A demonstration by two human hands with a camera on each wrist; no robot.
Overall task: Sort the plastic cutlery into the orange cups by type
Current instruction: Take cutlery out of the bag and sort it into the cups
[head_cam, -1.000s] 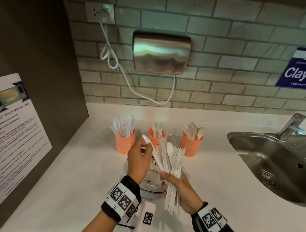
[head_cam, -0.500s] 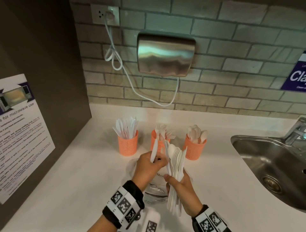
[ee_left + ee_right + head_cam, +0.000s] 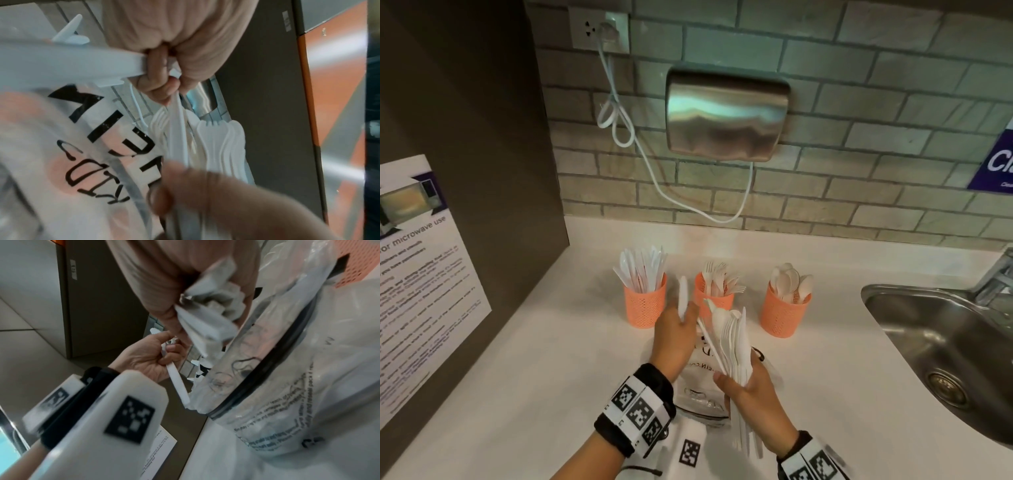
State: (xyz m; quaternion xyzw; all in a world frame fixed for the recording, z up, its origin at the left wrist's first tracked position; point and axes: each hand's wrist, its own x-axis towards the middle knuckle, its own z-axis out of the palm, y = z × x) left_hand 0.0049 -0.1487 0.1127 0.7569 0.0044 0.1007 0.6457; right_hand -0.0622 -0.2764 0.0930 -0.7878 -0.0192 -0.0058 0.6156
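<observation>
just above the table, both hands hold white plastic cutlery.
left hand pinches a single knife, blade up, in front of the gap between the knife cup and fork cup; right hand wraps its grip round a bundle of forks and knives over a clear plastic bag. spoon cup stands right.
</observation>
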